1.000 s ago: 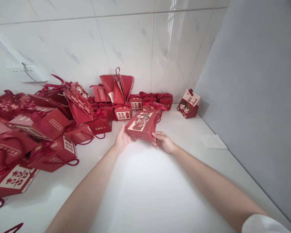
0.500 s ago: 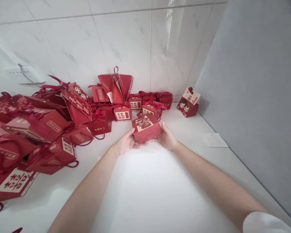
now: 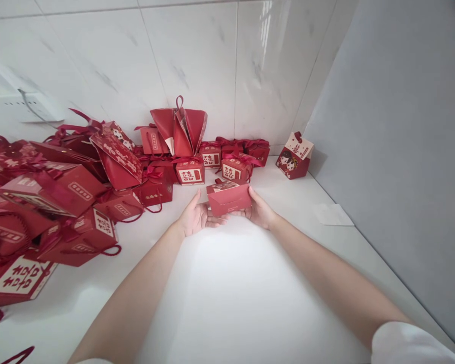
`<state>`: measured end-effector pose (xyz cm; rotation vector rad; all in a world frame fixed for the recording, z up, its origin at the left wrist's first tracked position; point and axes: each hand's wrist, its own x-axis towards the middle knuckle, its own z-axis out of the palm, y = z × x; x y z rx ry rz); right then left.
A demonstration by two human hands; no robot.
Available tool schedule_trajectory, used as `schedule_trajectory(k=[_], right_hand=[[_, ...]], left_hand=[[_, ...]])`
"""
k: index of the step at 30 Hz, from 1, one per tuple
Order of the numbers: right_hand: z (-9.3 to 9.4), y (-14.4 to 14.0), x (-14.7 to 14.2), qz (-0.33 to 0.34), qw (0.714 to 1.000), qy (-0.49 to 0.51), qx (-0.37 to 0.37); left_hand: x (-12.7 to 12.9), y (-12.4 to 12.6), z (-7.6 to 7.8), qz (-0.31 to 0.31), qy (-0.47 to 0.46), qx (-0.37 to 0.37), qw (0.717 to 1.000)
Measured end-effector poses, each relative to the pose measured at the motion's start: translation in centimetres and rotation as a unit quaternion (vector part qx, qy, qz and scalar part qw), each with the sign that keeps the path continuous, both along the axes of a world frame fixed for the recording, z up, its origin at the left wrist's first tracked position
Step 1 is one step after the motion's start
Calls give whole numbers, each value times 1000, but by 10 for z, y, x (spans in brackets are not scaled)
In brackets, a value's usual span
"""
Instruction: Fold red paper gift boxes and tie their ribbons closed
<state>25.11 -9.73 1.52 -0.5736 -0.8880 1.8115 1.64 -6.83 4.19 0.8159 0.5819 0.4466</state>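
Observation:
A small red gift box (image 3: pixel 230 201) is held between my two hands above the white tabletop. A plain red side with a triangular flap faces me, and part of a printed picture shows on its upper face. My right hand (image 3: pixel 261 210) grips its right side, thumb on the edge and fingers underneath. My left hand (image 3: pixel 197 215) supports the lower left from below; its thumb stands away from the box. Just behind is a red box with a white double-happiness label (image 3: pixel 232 172) and a ribbon.
A heap of red gift boxes with ribbons and cord handles (image 3: pixel 70 194) covers the left side. A fan-shaped red box (image 3: pixel 180 129) rests on boxes along the tiled wall (image 3: pixel 197 55). At right are a house-shaped box (image 3: pixel 293 156), a white paper (image 3: pixel 333 214) and a grey panel (image 3: pixel 398 126).
The box has tipped, so its plain flap side shows more and its printed face less. My left thumb has come away from the box edge. The view has shifted slightly.

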Motion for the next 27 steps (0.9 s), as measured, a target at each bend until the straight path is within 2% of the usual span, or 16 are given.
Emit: schedule_trajectory(k=[8, 12, 15, 17, 19, 22, 25, 27], right_hand=[[-5, 2, -1, -8, 1000, -19, 12], [-7, 1, 1, -8, 999, -33, 27], [-5, -2, 1, -8, 996, -46, 72], [-2, -5, -1, -34, 991, -61, 117], [1, -9, -6, -91, 977, -93, 169], [2, -13, -14, -163, 945, -158, 234], [-5, -11, -19, -159, 939, -202, 230], [-11, -6, -20, -158, 941, -222, 202]], left_hand=[[6, -4, -1, 17, -21, 14, 1000], [2, -2, -3, -3, -42, -19, 999], [0, -1, -3, 10, -59, -50, 997], [2, -1, -4, 34, -49, -61, 996], [7, -2, -6, 70, -19, -52, 996], [16, -4, -9, 171, -6, 37, 985], [21, -6, -10, 272, -50, 145, 950], [22, -8, -10, 301, -54, 173, 936]])
